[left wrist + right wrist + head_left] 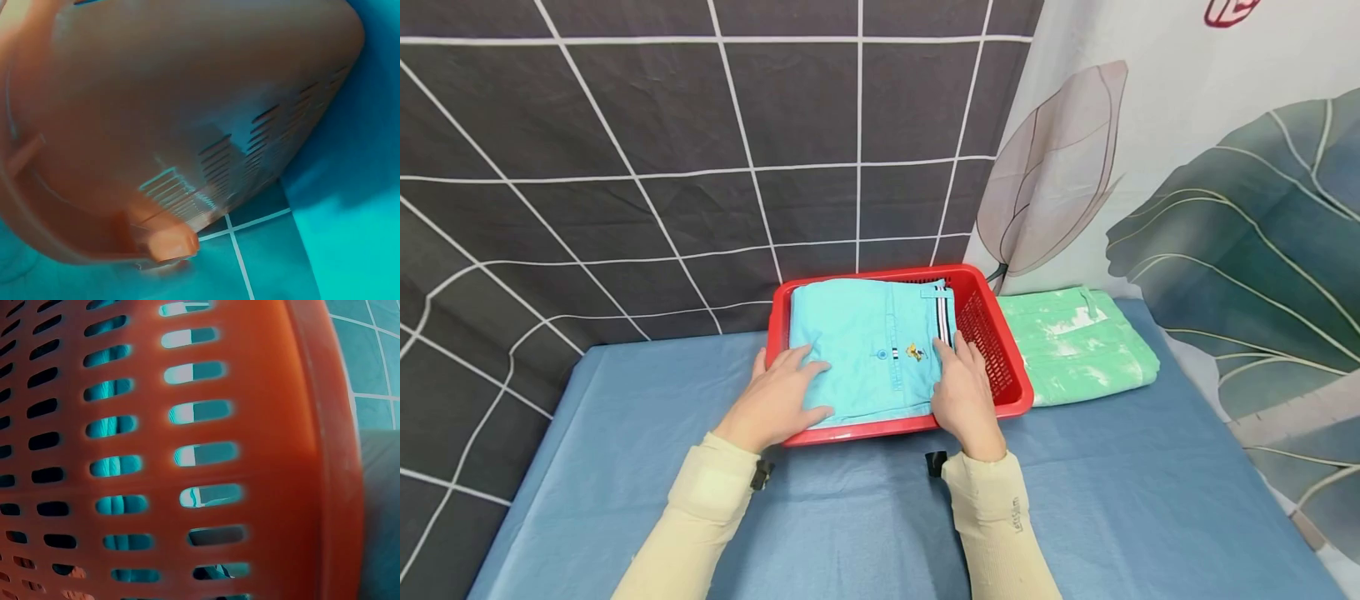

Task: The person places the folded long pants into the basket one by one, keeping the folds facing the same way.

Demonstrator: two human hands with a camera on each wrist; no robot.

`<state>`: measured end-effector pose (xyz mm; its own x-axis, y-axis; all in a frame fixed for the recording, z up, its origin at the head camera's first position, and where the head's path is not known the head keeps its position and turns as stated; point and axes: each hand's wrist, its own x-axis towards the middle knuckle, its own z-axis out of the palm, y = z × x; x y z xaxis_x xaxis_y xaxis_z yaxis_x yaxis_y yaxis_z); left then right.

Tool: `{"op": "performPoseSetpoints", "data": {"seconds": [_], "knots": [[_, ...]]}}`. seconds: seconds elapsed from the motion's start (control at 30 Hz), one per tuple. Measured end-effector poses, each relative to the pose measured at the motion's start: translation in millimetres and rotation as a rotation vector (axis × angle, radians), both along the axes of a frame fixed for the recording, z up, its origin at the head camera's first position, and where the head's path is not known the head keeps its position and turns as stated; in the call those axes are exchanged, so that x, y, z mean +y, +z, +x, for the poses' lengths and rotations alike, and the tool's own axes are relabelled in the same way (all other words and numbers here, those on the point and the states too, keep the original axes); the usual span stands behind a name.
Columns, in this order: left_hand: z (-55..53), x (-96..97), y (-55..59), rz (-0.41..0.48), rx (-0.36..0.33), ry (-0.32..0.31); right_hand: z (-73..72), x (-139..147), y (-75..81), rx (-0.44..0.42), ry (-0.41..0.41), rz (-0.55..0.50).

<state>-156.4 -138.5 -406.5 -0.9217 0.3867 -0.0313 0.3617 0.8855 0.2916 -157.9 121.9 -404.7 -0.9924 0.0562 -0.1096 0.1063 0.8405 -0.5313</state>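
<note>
A folded light-blue garment (850, 333) with a button, a small embroidered figure and striped trim lies flat in a red plastic basket (1011, 375). My left hand (778, 396) is spread over the basket's left front corner, its thumb and a finger on the cloth. In the left wrist view, one fingertip (172, 244) shows at the basket's rim (62, 250). My right hand (962, 392) lies at the garment's right edge, fingers extended beside the striped trim. Slotted basket wall (269, 456) fills most of the right wrist view, with the cloth showing through.
A folded green-and-white garment (1075, 346) lies right of the basket on the blue-covered table (625, 433). Behind the table hangs a dark cloth with a white grid (805, 108). A leaf-patterned curtain (1180, 108) hangs at the right.
</note>
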Motion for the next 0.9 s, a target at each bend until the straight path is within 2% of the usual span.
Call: {"op": "performPoseSetpoints", "data": {"seconds": [0.33, 0.67, 0.9], "knots": [[-3.5, -1.2, -0.1, 0.002, -0.018, 0.001, -0.7, -1.0, 1.3, -0.006, 0.032, 0.008], [0.2, -1.4, 0.8, 0.024, -0.051, -0.006, 1.0, -1.1, 0.6, 0.033, 0.049, -0.007], [2.8, 1.0, 3.4, 0.026, -0.051, -0.005, 1.3, -1.5, 1.0, 0.037, 0.048, -0.012]]}}
